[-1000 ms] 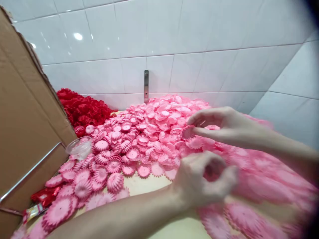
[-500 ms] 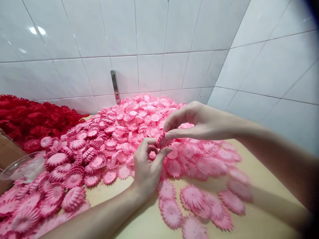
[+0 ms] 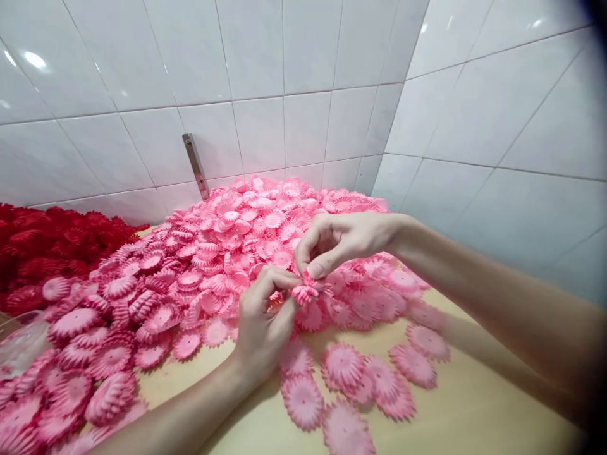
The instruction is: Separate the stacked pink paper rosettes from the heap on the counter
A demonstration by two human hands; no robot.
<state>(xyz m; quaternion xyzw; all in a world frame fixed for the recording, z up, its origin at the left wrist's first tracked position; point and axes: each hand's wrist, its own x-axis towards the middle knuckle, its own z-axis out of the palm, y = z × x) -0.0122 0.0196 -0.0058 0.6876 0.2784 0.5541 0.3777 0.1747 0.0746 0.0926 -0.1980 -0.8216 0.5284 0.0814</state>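
Both hands meet over the middle of the counter [image 3: 474,417], just in front of a big heap of pink flowers [image 3: 246,234]. The left hand [image 3: 260,322] comes up from the near side, its thumb and forefinger pinching one small pink flower [image 3: 304,293] from the left. The right hand [image 3: 339,243] reaches in from the right and pinches the same flower from above, fingertips pressed together on its petals while the other fingers curl in. The flower is held just above the near edge of the heap, clear of the counter.

A few loose pink flowers [image 3: 360,379] lie flat on the bare wood nearer than the hands. Far to the left sits a pile of red flowers [image 3: 57,240]. A clear plastic cup [image 3: 19,341] rests at the left edge among the pink ones. A metal bracket [image 3: 196,164] is fixed to the white tiled wall [image 3: 303,76] behind the heap.
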